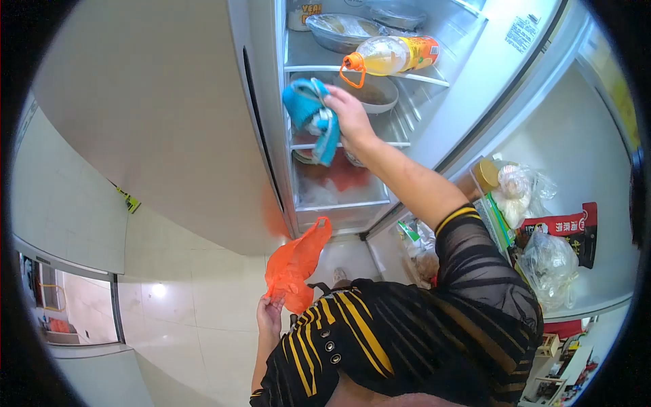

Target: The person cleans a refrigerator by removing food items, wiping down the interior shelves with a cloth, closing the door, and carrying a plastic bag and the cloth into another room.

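My right hand (349, 117) reaches into the open fridge, its fingers closed on a crumpled blue cloth (308, 108) with pale edging. The cloth hangs in front of the middle shelves, and I cannot tell whether it touches one. Behind the hand, a white bowl (380, 95) stands on a shelf. Lower down, close to my body, my left hand (270, 313) pinches an orange-red plastic bag (291, 264). The bag droops open-ended toward the foot of the fridge. The fingertips of my left hand are partly hidden by the bag.
On the upper shelf a bottle of yellow liquid (386, 55) lies on its side with its orange handle past the edge, near a covered bowl (339, 30). The open door (583, 136) at right holds a red packet (588, 234) and bagged food (549, 261). Pale tiles (196, 292) cover the floor.
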The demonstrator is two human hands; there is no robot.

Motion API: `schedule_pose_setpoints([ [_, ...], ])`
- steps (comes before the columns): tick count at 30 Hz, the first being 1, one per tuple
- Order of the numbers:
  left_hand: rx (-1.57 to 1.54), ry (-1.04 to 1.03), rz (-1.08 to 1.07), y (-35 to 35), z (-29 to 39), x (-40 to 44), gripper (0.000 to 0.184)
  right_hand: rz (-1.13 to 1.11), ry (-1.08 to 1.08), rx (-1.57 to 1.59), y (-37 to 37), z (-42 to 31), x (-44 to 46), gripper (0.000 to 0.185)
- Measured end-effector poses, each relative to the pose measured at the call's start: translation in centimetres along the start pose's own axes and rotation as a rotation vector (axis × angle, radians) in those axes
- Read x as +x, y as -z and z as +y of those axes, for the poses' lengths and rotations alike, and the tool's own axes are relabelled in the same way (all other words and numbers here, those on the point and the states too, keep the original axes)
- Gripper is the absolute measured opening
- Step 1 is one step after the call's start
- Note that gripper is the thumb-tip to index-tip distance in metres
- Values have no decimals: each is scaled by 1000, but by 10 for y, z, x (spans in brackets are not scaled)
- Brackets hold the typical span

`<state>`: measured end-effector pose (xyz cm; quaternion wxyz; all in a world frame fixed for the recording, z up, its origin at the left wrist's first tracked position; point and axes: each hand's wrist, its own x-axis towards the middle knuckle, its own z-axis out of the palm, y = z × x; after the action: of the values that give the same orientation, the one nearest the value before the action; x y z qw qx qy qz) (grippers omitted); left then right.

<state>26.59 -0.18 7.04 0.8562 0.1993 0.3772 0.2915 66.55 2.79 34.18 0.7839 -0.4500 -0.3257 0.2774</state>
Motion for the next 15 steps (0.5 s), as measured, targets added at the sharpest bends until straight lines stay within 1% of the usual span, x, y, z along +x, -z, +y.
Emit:
schedule_pose_setpoints([
  [1, -2, 1, 20, 3, -1, -6, 19, -14, 13, 86, -8, -5, 4, 26],
  [2, 11, 10, 26, 10, -2, -7, 19, -2, -99, 185, -10, -10, 7, 23],
  [3, -56, -2, -31, 18, -7, -5, 14, 9, -210, 284, -11, -14, 9, 21],
  [4, -126, -12, -86, 27, -11, -7, 12, 77, -226, 298, -13, -14, 7, 28],
  [5, -120, -1, -77, 23, -9, -15, 12, 12, -337, 249, -6, -15, 3, 40],
  [7, -116, 6, 78, 2, -3, -25, 16, 65, -416, 121, 31, 3, 12, 53],
  [8, -109, 7, 56, 12, -6, -24, 18, -9, -387, 180, 54, 10, 19, 59],
  [9, -116, 4, 65, 16, -8, -23, 18, -1, -411, 239, 62, 4, 16, 61],
  [11, -172, 15, 79, 24, -12, -23, 17, -126, -343, 331, 77, -3, 18, 64],
  [12, -188, 13, 117, 30, -16, -21, 17, -203, -344, 351, 91, -6, 27, 64],
  [13, -158, 20, 158, 19, -13, -26, 18, -273, -347, 381, 100, -5, 35, 64],
  [14, -125, 29, 200, 6, -10, -30, 19, -271, -361, 390, 89, -18, 34, 51],
  [15, -110, 30, 185, 7, -10, -28, 20, -331, -400, 623, 95, -10, 61, 49],
])
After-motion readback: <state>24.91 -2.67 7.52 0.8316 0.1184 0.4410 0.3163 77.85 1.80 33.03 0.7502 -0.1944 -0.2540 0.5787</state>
